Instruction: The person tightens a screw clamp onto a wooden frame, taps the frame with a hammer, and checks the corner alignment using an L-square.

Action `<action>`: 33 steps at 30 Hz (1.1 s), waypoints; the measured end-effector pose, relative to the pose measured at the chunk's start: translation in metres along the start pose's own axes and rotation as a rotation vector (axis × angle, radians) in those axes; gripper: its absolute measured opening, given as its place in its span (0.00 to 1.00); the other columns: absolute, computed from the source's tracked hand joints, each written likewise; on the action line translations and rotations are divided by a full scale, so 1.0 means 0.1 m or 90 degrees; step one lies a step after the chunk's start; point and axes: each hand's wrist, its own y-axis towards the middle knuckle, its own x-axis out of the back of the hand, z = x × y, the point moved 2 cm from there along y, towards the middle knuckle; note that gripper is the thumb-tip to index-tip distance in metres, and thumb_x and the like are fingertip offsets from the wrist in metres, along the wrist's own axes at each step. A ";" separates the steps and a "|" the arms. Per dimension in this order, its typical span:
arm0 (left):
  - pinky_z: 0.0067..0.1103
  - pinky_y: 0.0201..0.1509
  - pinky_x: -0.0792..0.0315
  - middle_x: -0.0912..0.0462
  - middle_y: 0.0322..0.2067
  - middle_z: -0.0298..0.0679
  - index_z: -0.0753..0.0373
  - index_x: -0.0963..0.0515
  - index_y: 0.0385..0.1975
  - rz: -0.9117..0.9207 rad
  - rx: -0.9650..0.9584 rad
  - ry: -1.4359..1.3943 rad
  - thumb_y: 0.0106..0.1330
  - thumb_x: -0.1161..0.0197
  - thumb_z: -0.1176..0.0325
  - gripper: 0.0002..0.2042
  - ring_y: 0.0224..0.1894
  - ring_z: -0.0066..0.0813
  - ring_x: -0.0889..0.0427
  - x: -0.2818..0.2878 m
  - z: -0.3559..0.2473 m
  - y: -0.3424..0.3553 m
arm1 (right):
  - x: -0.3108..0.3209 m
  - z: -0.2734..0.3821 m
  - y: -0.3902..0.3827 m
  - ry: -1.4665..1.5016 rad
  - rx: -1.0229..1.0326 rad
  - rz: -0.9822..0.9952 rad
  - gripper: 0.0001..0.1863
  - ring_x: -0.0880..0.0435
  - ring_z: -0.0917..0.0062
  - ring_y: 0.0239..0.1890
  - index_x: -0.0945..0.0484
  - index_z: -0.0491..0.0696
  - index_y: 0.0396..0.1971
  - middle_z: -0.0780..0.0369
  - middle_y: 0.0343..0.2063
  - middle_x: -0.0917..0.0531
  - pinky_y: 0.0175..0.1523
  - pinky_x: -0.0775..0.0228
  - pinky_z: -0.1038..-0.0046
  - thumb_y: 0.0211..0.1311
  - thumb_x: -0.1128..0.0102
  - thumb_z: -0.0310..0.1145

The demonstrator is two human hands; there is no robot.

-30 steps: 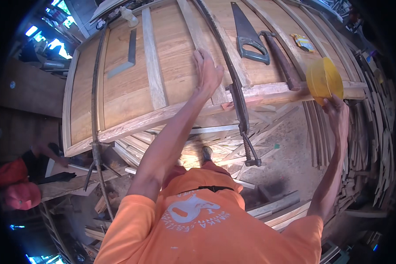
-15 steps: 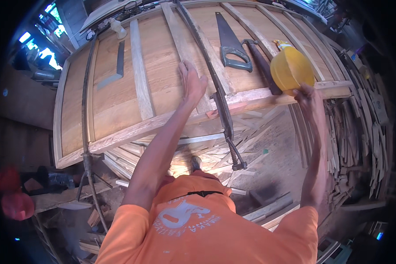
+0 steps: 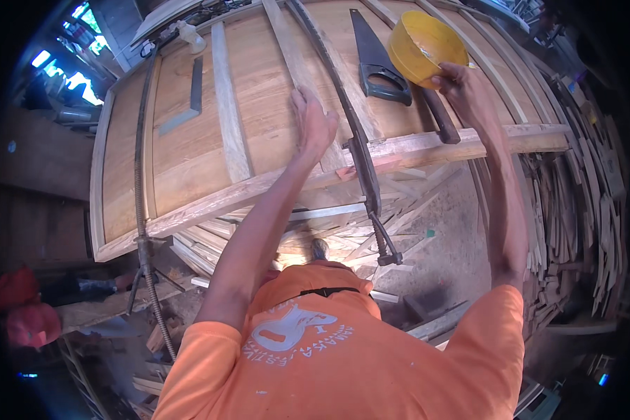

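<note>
My right hand (image 3: 465, 91) pinches the rim of a round yellow plastic tub (image 3: 423, 45), tilted so that part of its inside shows. The tub hangs over a hammer (image 3: 441, 115), hiding its head and leaving the dark handle in sight. Left of it lies a handsaw (image 3: 379, 59) with a dark grip. My left hand (image 3: 315, 126) rests on a wooden slat (image 3: 281, 38) of the framed panel (image 3: 262, 105), its fingers slightly bent and the thumb apart. Just right of this hand, a long metal bar clamp (image 3: 357, 147) crosses the panel.
A second bar clamp (image 3: 138, 154) crosses the panel's left side. Near it lie an L-shaped square (image 3: 187, 105) and a pale plastic bottle (image 3: 192, 37). Loose wood strips (image 3: 220, 234) cover the ground below, and stacked offcuts (image 3: 560, 217) stand at the right.
My right hand has carried the yellow tub up and left from the panel's near edge, over the hammer's head, turning it so the inside shows. My left hand stays on the slat.
</note>
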 end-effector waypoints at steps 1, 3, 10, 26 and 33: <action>0.40 0.76 0.39 0.38 0.63 0.66 0.89 0.47 0.70 -0.010 -0.007 0.014 0.57 0.32 0.75 0.43 0.67 0.63 0.35 0.00 -0.01 -0.01 | -0.04 -0.01 0.02 -0.003 0.026 0.008 0.12 0.12 0.54 0.37 0.15 0.39 0.47 0.48 0.35 0.11 0.46 0.24 0.60 0.67 0.35 0.26; 0.40 0.76 0.39 0.38 0.63 0.66 0.89 0.47 0.70 -0.009 -0.002 0.017 0.57 0.33 0.76 0.43 0.67 0.64 0.35 0.01 -0.01 -0.01 | -0.08 0.04 0.05 -0.006 0.054 0.018 0.12 0.12 0.53 0.37 0.15 0.39 0.47 0.47 0.35 0.12 0.46 0.24 0.60 0.67 0.35 0.27; 0.40 0.79 0.45 0.39 0.66 0.72 0.89 0.48 0.71 0.038 0.023 -0.017 0.58 0.32 0.73 0.44 0.71 0.68 0.39 0.03 -0.02 0.01 | -0.34 0.29 0.32 -0.025 0.157 0.024 0.13 0.14 0.53 0.36 0.15 0.40 0.49 0.46 0.34 0.13 0.45 0.25 0.59 0.68 0.35 0.30; 0.42 0.78 0.43 0.40 0.63 0.67 0.87 0.46 0.69 -0.021 0.000 0.027 0.54 0.34 0.78 0.42 0.69 0.65 0.40 -0.02 0.01 0.00 | -1.84 1.23 1.44 0.065 0.361 0.115 0.17 0.14 0.49 0.39 0.14 0.39 0.50 0.44 0.35 0.13 0.47 0.24 0.55 0.64 0.33 0.32; 0.43 0.79 0.44 0.41 0.64 0.69 0.87 0.46 0.69 -0.039 0.003 0.029 0.54 0.33 0.79 0.42 0.71 0.68 0.41 -0.02 0.01 0.02 | -2.42 1.32 1.79 0.034 0.383 0.144 0.17 0.12 0.50 0.45 0.12 0.44 0.48 0.46 0.39 0.12 0.52 0.20 0.55 0.60 0.31 0.32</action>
